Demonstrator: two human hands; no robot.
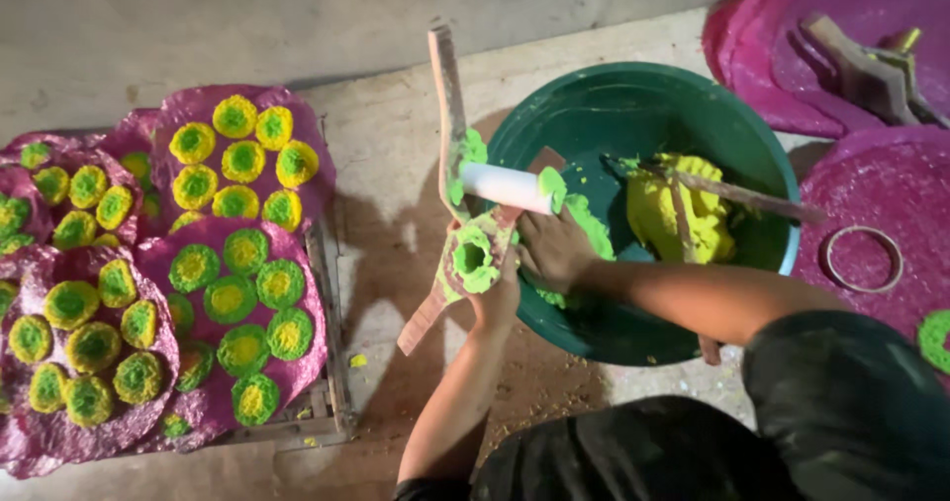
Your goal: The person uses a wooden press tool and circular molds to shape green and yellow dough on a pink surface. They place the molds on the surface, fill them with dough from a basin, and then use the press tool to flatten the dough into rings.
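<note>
Hands at a wooden press over the basin's left rim

Left hand (495, 298) grips the press (450, 180); right hand (552, 249) closes on its white roller (505, 186), above the green basin (633, 105) of dough (683, 209).

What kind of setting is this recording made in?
Probably a small floor-level handcraft workshop. Rows of yellow-and-green discs dry on magenta mats, a green basin holds yellow paste, and the hands work a wooden press over bare concrete floor.
</note>
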